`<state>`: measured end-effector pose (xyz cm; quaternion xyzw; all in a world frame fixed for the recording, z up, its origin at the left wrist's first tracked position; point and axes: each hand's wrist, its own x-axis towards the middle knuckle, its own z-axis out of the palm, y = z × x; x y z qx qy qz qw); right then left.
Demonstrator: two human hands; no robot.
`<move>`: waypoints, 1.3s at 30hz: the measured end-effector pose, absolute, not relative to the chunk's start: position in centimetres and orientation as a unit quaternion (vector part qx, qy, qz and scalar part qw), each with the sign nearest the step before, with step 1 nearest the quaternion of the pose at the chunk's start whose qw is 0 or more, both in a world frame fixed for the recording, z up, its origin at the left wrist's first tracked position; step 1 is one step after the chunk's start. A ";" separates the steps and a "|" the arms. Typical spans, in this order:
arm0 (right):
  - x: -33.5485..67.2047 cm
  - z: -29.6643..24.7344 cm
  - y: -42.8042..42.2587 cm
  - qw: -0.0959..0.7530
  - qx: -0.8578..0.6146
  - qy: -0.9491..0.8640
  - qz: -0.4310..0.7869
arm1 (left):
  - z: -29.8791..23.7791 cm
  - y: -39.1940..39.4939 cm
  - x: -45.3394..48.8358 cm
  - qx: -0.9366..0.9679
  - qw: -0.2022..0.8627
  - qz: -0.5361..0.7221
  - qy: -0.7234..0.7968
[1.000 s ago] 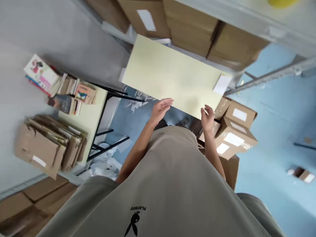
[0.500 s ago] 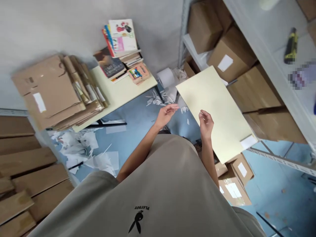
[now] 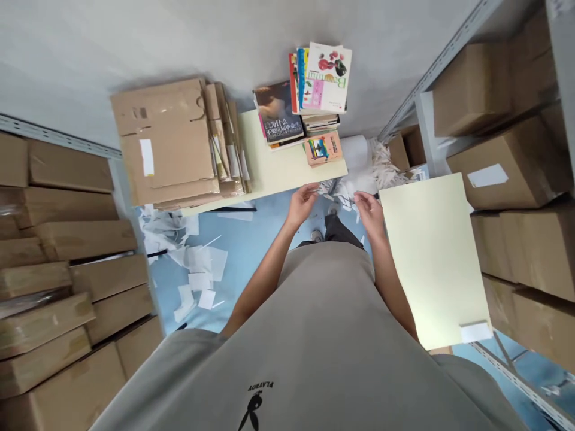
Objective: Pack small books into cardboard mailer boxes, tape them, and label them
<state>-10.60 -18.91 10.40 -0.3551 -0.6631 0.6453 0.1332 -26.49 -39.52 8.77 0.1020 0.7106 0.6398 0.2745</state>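
My left hand [image 3: 302, 205] hovers in front of my body, near the front edge of the pale yellow table [image 3: 269, 173]. Its fingers are loosely bent and nothing is in them. Beside the left edge of a second pale yellow tabletop [image 3: 431, 251] is my right hand [image 3: 369, 211], empty too, with the fingers slightly curled and apart. On the table beyond my hands stand stacked books: a white-covered one [image 3: 330, 75] on top, a dark-covered one [image 3: 281, 114] to its left, and a small orange pack [image 3: 323, 148] in front.
Flattened cardboard boxes [image 3: 166, 137] are stacked on the table's left end. Shelves hold cartons on the left [image 3: 103, 239] and right [image 3: 530, 239]. Paper scraps [image 3: 202, 263] litter the blue floor, and a white roll [image 3: 357, 152] stands beyond the table. A white slip [image 3: 476, 331] lies on the right tabletop.
My view has turned toward the right tabletop's opposite side, so the book table now sits more centrally ahead. My left fingers have bent from nearly straight; my right hand has opened slightly.
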 end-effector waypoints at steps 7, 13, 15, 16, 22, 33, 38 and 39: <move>-22.2 6.3 -17.4 -0.027 -0.337 -0.640 0.690 | 6.7 -34.8 -35.5 0.149 0.259 0.466 0.833; -29.7 3.7 -16.2 -0.183 -0.387 -0.590 0.685 | 4.5 -29.5 -41.5 0.255 0.291 0.273 0.880; -31.0 2.8 -15.8 -0.199 -0.402 -0.580 0.680 | 3.6 -28.2 -42.4 0.284 0.281 0.242 0.884; -31.5 2.4 -15.6 -0.204 -0.409 -0.574 0.679 | 3.2 -27.8 -42.6 0.296 0.279 0.228 0.885; -32.1 1.9 -14.9 -0.215 -0.428 -0.532 0.699 | 3.2 -27.5 -42.1 0.315 0.298 0.155 0.888; -30.6 2.5 -15.1 -0.167 -0.481 -0.474 0.719 | 2.8 -29.4 -41.0 0.358 0.323 0.224 0.847; -28.2 3.2 -16.4 -0.075 -0.507 -0.464 0.723 | 2.4 -30.2 -40.4 0.286 0.368 0.334 0.819; -27.5 3.2 -16.7 -0.051 -0.514 -0.463 0.720 | 2.3 -30.3 -40.0 0.259 0.384 0.355 0.812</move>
